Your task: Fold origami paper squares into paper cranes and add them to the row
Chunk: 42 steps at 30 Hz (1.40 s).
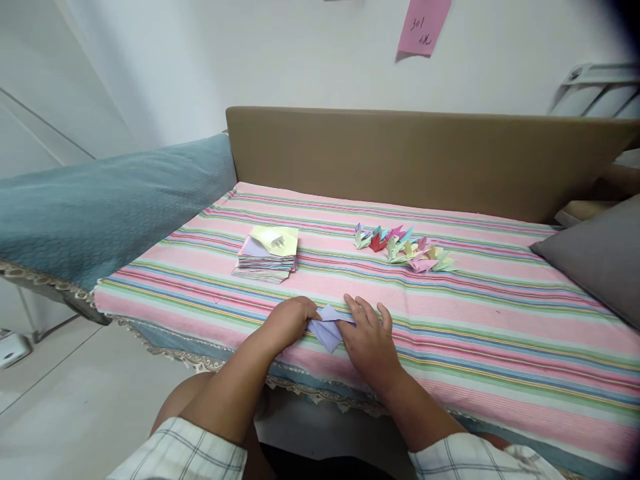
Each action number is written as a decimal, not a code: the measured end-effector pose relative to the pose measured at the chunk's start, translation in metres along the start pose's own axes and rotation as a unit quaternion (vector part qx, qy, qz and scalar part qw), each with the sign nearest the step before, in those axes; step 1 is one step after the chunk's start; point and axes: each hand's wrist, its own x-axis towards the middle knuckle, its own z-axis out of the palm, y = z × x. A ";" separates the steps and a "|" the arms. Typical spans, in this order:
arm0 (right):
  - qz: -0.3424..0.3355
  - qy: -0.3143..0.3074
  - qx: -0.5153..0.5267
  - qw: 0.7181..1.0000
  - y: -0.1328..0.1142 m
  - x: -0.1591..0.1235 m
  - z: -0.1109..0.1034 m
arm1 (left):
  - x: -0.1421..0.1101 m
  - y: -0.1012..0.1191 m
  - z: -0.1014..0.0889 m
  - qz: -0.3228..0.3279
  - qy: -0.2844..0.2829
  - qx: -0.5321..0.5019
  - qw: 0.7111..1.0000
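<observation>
A lavender sheet of origami paper, folded with a pointed flap at its top, lies on the striped cloth in front of me. My left hand curls its fingers closed on the left corner. At the right corner, my right hand holds the paper under its thumb, its other fingers reaching out over the cloth. The fingers partly hide both side corners.
Left of centre stands a stack of coloured paper with a crumpled white piece on top. Several folded paper cranes sit further back. A grey pillow lies at right; a brown backboard rises behind the striped cloth.
</observation>
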 end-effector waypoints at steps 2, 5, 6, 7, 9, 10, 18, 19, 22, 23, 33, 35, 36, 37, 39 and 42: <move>-0.001 0.002 0.005 1.000 0.000 0.000 0.000 | -0.003 0.002 -0.004 -0.010 0.031 -0.012 0.999; -0.007 0.005 -0.010 1.000 0.001 0.000 0.001 | -0.007 0.007 -0.008 -0.019 0.078 -0.050 0.996; -0.009 0.006 -0.016 1.000 0.001 0.000 0.001 | -0.009 0.008 -0.008 -0.018 0.077 -0.060 0.995; -0.011 0.007 -0.020 1.000 0.001 0.000 0.001 | -0.010 0.008 -0.007 -0.017 0.069 -0.064 0.995; -0.011 0.009 -0.019 1.000 0.000 0.000 0.000 | -0.011 0.007 -0.004 -0.018 0.050 -0.057 0.997; -0.009 0.009 -0.014 1.000 0.000 -0.001 0.000 | -0.011 0.005 -0.001 -0.020 0.045 -0.050 0.998; 0.019 -0.001 0.027 0.999 0.003 0.001 -0.004 | -0.010 0.002 0.001 -0.059 0.014 -0.014 0.998; 0.020 -0.002 0.027 0.999 0.004 0.002 -0.004 | -0.010 0.002 0.000 -0.061 0.008 -0.016 0.998; 0.019 -0.002 0.028 0.999 0.004 0.002 -0.004 | -0.009 0.003 -0.001 -0.053 0.006 -0.034 0.998; 0.018 0.001 0.029 0.999 0.004 0.002 -0.004 | -0.008 0.003 -0.001 -0.051 0.015 -0.038 0.998; -0.017 0.076 -0.002 0.997 0.001 0.001 0.008 | -0.003 0.009 0.018 -0.071 0.128 -0.002 0.989; -0.026 0.086 -0.019 0.996 0.000 0.000 0.011 | -0.002 0.010 0.020 -0.063 0.130 0.008 0.989; -0.031 0.090 -0.027 0.995 -0.001 0.000 0.012 | -0.001 0.011 0.020 -0.066 0.129 0.015 0.989; -0.035 0.092 -0.034 0.995 -0.002 0.000 0.012 | -0.001 0.013 0.020 -0.071 0.128 0.021 0.989; -0.040 0.090 -0.045 0.994 -0.004 0.000 0.012 | 0.000 0.015 0.021 -0.079 0.129 0.031 0.988; -0.041 0.086 -0.056 0.994 -0.007 0.001 0.011 | 0.000 0.016 0.021 -0.075 0.133 0.034 0.988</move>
